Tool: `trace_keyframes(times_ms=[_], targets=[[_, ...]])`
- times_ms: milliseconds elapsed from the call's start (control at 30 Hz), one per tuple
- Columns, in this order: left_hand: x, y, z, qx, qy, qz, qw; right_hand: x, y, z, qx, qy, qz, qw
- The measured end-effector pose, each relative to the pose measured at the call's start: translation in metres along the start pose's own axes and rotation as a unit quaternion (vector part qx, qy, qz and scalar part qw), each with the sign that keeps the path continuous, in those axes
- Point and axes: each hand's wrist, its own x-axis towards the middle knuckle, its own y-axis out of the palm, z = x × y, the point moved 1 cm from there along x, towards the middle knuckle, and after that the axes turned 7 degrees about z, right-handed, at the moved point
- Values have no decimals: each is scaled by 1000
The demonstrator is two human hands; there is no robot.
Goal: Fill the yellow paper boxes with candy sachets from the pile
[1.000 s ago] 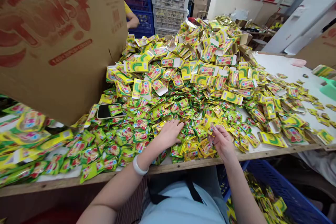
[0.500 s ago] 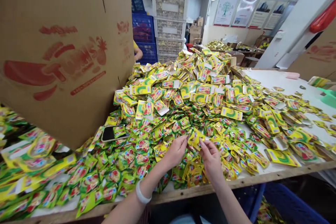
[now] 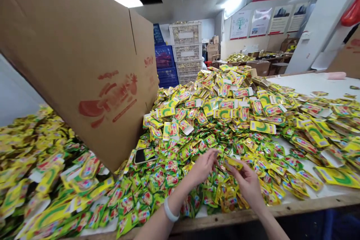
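My right hand point(image 3: 247, 182) is closed on a small yellow packet point(image 3: 234, 162), its thumb and fingers pinching the packet's side. Just left of it, my left hand point(image 3: 206, 165) has its fingers bent together near the packet's other end; what they hold, if anything, is too small to make out. Beneath both hands lie loose green packets point(image 3: 157, 180) and yellow packets point(image 3: 226, 195). Behind them rises a heap of flat yellow and green boxes point(image 3: 225, 103), some with white flaps open. A white band circles my left wrist.
A tall cardboard carton point(image 3: 112, 45) leans over the left side. A dark-screened phone point(image 3: 140, 155) lies among packets. More packets point(image 3: 36, 138) are heaped at far left. White crates point(image 3: 187, 50) and blue crates point(image 3: 165, 62) stand behind. The table's wooden edge point(image 3: 292, 209) runs in front.
The view has shifted left and up, so the carton and heap appear further right. The yellow packet has tilted flatter, and my left fingers have come away from its face.
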Motion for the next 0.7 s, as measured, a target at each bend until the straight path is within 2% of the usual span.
trace_keyframes(times_ms=[67,100,133,200,233,300,400,500,567,633,700], targets=[[9,-46,4,150,-20,-55,987,0,-8,-4,-3,10,-11,1000],[16,-71,6,259,-29,-82,962,-1,-10,-6,2,17,-7,1000],[25,-96,8,301,-31,-88,949,-3,-11,-8,8,26,3,1000],[45,-135,12,346,-32,-64,936,-8,-11,-11,22,45,25,998],[55,-149,15,359,-32,-44,932,-12,-10,-13,29,51,29,998],[75,-165,19,375,-32,-9,927,-18,-9,-17,47,55,20,997],[95,-172,18,376,-25,0,926,-25,-15,-21,75,54,-2,996],[101,-174,8,347,-1,-50,937,-28,-26,-19,92,53,-15,994],[97,-169,2,307,16,-97,947,-28,-33,-12,101,50,-23,993],[85,-153,0,262,25,-144,954,-26,-36,-2,106,57,-19,993],[67,-123,3,174,17,-169,970,-25,-36,9,106,71,-6,992]])
